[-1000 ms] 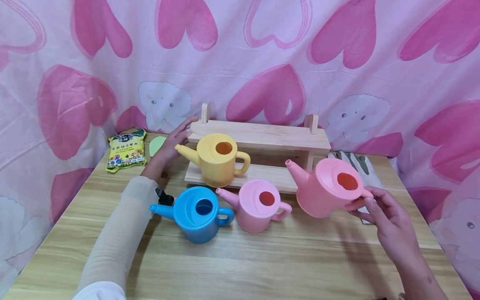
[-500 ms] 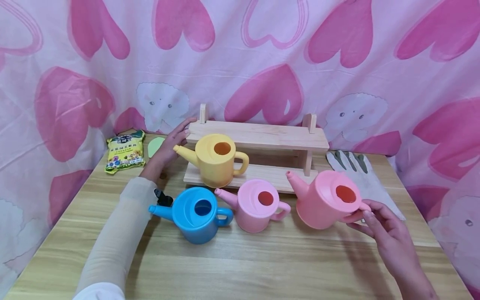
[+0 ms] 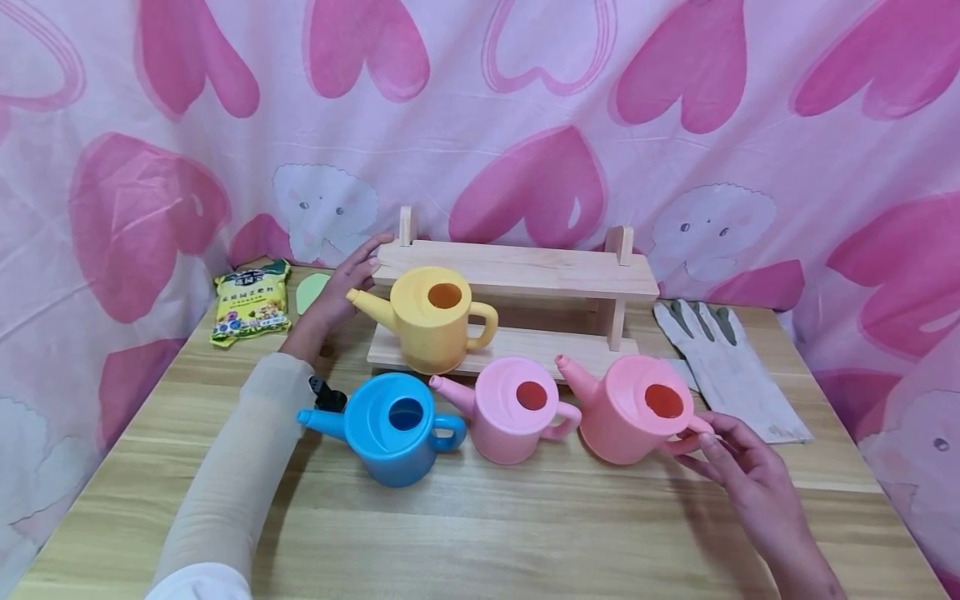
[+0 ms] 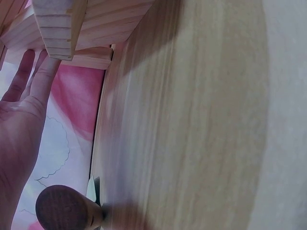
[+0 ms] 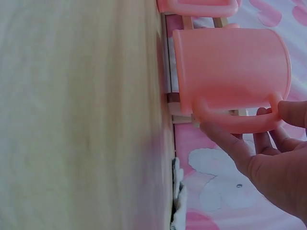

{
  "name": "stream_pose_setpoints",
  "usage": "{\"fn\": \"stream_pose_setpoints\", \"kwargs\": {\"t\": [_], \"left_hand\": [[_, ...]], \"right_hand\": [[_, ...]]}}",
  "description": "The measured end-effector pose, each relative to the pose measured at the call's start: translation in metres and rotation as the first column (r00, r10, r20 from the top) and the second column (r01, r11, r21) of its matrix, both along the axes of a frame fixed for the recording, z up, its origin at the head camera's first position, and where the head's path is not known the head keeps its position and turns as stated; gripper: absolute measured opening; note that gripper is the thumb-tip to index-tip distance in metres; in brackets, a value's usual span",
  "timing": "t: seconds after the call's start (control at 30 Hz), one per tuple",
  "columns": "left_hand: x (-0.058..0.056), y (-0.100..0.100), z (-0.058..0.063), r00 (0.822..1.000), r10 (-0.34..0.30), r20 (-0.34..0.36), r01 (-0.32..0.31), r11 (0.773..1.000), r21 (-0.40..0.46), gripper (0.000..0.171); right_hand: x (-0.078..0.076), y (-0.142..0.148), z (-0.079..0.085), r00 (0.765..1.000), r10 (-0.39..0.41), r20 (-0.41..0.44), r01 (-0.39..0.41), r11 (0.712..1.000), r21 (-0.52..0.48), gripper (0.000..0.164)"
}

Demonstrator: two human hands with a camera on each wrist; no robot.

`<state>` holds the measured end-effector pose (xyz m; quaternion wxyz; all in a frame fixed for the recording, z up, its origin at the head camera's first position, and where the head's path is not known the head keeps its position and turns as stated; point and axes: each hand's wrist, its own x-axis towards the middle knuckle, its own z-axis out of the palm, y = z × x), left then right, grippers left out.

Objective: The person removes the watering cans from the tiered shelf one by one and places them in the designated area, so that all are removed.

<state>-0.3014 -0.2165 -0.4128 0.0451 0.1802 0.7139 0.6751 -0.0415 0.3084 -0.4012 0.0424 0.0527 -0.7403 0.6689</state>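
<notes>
Table edge (image 3: 861, 467), coral can (image 3: 626, 417) well apart

You held the coral watering can (image 5: 230, 67) by its handle (image 5: 240, 123), your right hand's (image 5: 277, 167) thumb at one end and a finger at the other. Contact between its base and the tabletop (image 5: 81, 115) could not be confirmed. Beyond it showed a second pink handle (image 5: 204, 11), wooden pieces (image 5: 187, 22) and patterned cloth (image 5: 216, 187).
</notes>
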Motion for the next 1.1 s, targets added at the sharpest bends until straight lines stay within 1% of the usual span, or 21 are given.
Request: {"fn": "stream_pose_setpoints", "kwargs": {"t": [0.4, 0.57, 0.73, 0.9, 1.1], "left_hand": [[0.0011, 0.0003, -0.0001, 1.0, -0.007, 0.011, 0.006, 1.0, 0.029, 0.052], [0.0012, 0.0006, -0.0005, 1.0, 0.002, 0.005, -0.002, 1.0, 0.0, 0.053], [0.001, 0.0006, 0.0004, 1.0, 0.01, 0.005, -0.01, 1.0, -0.018, 0.053], [0.0005, 0.0004, 0.001, 1.0, 0.01, 0.013, -0.01, 1.0, 0.0, 0.052], [0.0021, 0.0007, 0.0018, 1.0, 0.001, 0.017, -0.001, 1.0, 0.016, 0.052]], "right_hand": [[-0.0032, -0.0049, -0.003, 0.999, 0.017, 0.041, -0.018, 0.999, 0.028, 0.027], [-0.0045, -0.0052, -0.0053, 0.998, 0.028, 0.063, -0.031, 0.999, 0.033, 0.026], [-0.0064, -0.004, -0.0063, 0.996, 0.067, 0.056, -0.069, 0.997, 0.038, 0.027], [-0.0079, -0.0021, -0.0055, 0.995, 0.088, 0.043, -0.091, 0.993, 0.078, 0.027], [-0.0085, -0.0011, -0.0046, 0.995, 0.084, 0.046, -0.089, 0.988, 0.128, 0.026]]}}
